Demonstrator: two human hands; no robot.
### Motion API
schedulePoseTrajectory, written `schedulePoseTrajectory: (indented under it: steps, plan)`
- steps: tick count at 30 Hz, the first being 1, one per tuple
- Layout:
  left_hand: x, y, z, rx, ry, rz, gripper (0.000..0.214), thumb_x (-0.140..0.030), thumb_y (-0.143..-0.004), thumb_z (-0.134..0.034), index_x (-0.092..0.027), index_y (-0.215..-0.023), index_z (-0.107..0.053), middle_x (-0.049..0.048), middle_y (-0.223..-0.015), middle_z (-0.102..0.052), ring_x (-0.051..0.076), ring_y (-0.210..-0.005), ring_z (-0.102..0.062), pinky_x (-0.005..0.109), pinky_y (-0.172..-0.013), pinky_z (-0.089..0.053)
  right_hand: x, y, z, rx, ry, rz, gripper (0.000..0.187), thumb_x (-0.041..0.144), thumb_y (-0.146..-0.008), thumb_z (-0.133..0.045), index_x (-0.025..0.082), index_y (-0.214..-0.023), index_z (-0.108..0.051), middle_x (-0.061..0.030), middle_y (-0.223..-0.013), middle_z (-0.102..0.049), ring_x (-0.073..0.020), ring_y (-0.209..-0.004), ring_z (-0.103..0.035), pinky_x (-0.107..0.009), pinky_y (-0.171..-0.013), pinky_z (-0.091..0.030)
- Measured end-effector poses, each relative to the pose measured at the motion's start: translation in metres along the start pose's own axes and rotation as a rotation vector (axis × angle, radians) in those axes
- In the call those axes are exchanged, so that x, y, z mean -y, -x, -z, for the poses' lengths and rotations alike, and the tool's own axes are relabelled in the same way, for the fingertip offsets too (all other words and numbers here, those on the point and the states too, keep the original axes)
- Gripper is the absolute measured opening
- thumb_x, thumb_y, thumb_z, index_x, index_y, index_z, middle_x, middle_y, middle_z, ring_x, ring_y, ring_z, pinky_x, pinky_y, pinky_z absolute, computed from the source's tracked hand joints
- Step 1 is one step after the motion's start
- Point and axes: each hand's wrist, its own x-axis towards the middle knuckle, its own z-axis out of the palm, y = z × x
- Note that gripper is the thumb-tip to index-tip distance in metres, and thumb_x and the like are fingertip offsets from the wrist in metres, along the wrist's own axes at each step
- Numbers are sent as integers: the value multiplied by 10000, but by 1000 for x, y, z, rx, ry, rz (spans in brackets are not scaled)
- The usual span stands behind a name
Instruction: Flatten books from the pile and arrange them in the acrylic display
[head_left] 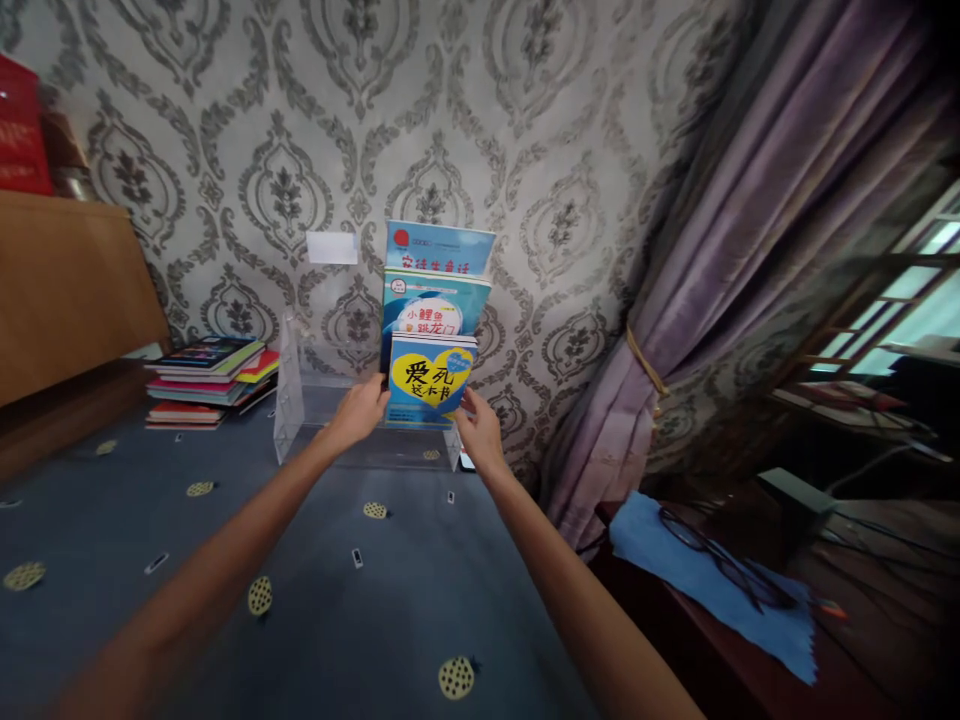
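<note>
The grip is two-handed: the left hand is pinching the left edge of the yellow-and-blue book, and the right hand is clasping its lower right corner, fingers closed on the cover. The book is standing upright in the front tier of the clear rack, which is sitting on the blue spotted cloth against the wall, with two blue books rising behind it. The rack is looking light, so a sideways tug could be tipping it or toppling the rear books, and an edge-only hold could be letting the book slip.
</note>
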Motion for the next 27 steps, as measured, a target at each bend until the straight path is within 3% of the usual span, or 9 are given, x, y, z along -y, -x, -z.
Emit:
schedulePoseTrajectory:
  steps: [8,12,17,21,27]
  plan:
    - [9,4,0,-13,31,40,361,-205,-1000,-399,-147,-1306,-582,176,-1213,-713,303,-1136,-664,438,-989,-490,-4,-2,4,-59,-33,-17,516,325,-796,-574,159,-1275,-669,-152,-1226,-725,-305,-1093,-695,-491,-959,-568]
    - [2,0,7,-46,62,-4,383,-190,-994,-390,-152,-1341,-548,171,-1206,-711,287,-1133,-665,434,-998,-497,3,-21,6,-114,-134,-30,603,352,-793,-587,135,-1355,-608,-173,-1332,-674,-318,-1209,-647,-504,-1027,-527]
    - [-16,-13,19,-169,131,-103,499,-150,-958,-400,-141,-1458,-407,195,-1401,-592,306,-1241,-604,485,-1051,-482,25,-54,10,-75,-272,26,692,440,-824,-604,149,-1446,-520,-159,-1461,-582,-307,-1321,-573,-513,-1110,-461]
    - [-24,-23,24,-244,186,-180,560,-108,-938,-372,-127,-1497,-359,207,-1447,-545,320,-1313,-544,531,-1101,-445,39,-68,14,-64,-181,125,661,504,-846,-612,176,-1416,-558,-146,-1471,-572,-311,-1334,-553,-526,-1142,-426]
    - [-22,-31,26,-199,229,-208,599,-75,-908,-375,-120,-1505,-379,202,-1389,-564,333,-1324,-524,561,-1126,-418,44,-71,17,-42,25,197,624,549,-850,-597,161,-1338,-617,-170,-1407,-602,-333,-1314,-554,-534,-1121,-448]
